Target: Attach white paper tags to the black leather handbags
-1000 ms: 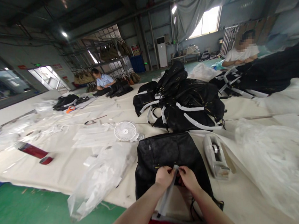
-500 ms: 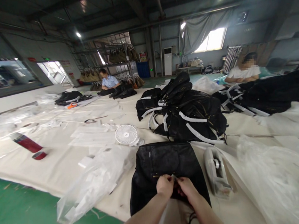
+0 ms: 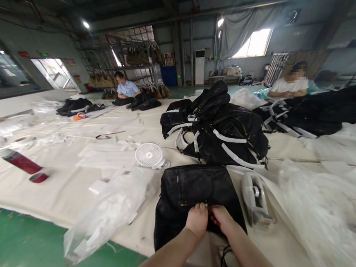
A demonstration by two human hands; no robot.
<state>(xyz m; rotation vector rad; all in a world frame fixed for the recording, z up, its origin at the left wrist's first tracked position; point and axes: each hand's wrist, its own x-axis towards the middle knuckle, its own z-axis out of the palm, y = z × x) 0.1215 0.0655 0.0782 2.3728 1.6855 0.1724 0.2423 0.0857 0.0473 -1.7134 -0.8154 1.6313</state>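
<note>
A black bag (image 3: pixel 197 181) lies flat on the table in front of me, with a gold-coloured zipper (image 3: pixel 188 204) across its front. Over the right end of that zipper, my left hand (image 3: pixel 197 220) is closed with its fingers pinched together. Fingertips almost touching it, my right hand (image 3: pixel 221 218) is also closed in a pinch. A tiny whitish bit shows between the two hands, but the fingers hide what they grip. To the right of the bag stands a grey tape dispenser (image 3: pixel 256 201).
Behind the bag are a white fan (image 3: pixel 149 154) and a heap of black bags (image 3: pixel 217 126) with white-wrapped handles. Clear plastic lies left (image 3: pixel 110 214) and right (image 3: pixel 325 216). A red flask (image 3: pixel 23 162) lies at left. Two people (image 3: pixel 127 88) (image 3: pixel 290 83) sit across the table.
My left hand has turned more over the fingertips, covering most of the whitish bit that showed earlier. Both hands remain at the zipper's end. The view has shifted slightly.
</note>
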